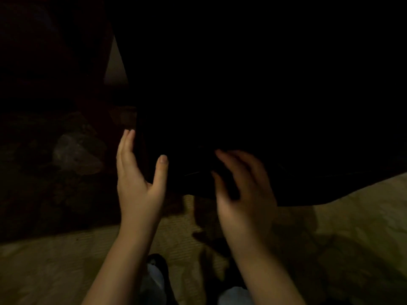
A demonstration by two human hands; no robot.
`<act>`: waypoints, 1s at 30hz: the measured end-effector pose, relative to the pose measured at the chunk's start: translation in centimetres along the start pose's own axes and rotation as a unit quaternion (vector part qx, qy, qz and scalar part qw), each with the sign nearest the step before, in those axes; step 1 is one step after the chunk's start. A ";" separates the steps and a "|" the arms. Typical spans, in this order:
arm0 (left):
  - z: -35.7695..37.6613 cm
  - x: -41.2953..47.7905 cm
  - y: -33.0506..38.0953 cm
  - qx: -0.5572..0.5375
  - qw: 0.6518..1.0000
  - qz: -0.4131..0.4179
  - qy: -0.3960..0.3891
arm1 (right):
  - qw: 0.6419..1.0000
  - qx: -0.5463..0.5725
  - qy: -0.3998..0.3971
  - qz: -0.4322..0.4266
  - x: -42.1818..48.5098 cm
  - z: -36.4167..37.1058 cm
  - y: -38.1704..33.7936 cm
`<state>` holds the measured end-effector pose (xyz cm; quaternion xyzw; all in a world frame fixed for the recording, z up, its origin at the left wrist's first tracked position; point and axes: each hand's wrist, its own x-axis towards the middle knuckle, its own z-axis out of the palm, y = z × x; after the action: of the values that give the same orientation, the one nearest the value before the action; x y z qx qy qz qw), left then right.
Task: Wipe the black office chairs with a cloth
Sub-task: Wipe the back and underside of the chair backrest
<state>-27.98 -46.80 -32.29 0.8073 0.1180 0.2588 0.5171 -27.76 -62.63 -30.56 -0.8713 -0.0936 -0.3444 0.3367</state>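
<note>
While the scene is lying in deep shadow, the black office chair (264, 84) is filling most of the far and right part of the view as one large dark mass, its near edge sloping down toward the middle. Details of its surface are too dark to make out. Below and near it, the tan ribbed floor (341, 227) is running across the near side, with the chair's shadow falling on it at the middle. To the left, a dim area is holding a greyish lumpy shape (77, 155) that is too murky to identify, and a pale wedge of light (115, 67) is showing at the chair's far left edge.

Both bare forearms are reaching in from the near side to the chair's near left corner. The left hand (137, 183) is spread: its fingers (127, 142) are lying straight along the left side of the corner, while its thumb (161, 168) is pointing up against the near face, so the corner is sitting between them. The right hand (240, 190), just to the right and blurred, is lying against the chair's near face with its fingers loosely fanned; whether it is pinching anything, such as a cloth, I cannot tell in this darkness.

Between the forearms, at the near edge, a dark shoe (157, 264) is showing above a pale trouser leg (154, 280).
</note>
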 end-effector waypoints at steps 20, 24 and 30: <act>0.0 0.0 1.0 -0.137 0.987 -0.076 -0.038 | 0.979 0.116 0.063 0.157 0.0 -1.3 3.0; 0.0 -0.3 1.1 -0.132 0.988 -0.076 -0.031 | 0.990 0.096 -0.043 0.097 -0.5 0.5 1.0; 0.5 -0.5 1.0 -0.121 0.991 -0.058 -0.018 | 0.991 0.102 0.018 0.090 0.5 -1.6 3.1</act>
<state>-28.15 -47.85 -31.71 0.7352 0.1234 0.2260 0.6270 -27.00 -66.07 -31.01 -0.8311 -0.0431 -0.3172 0.4548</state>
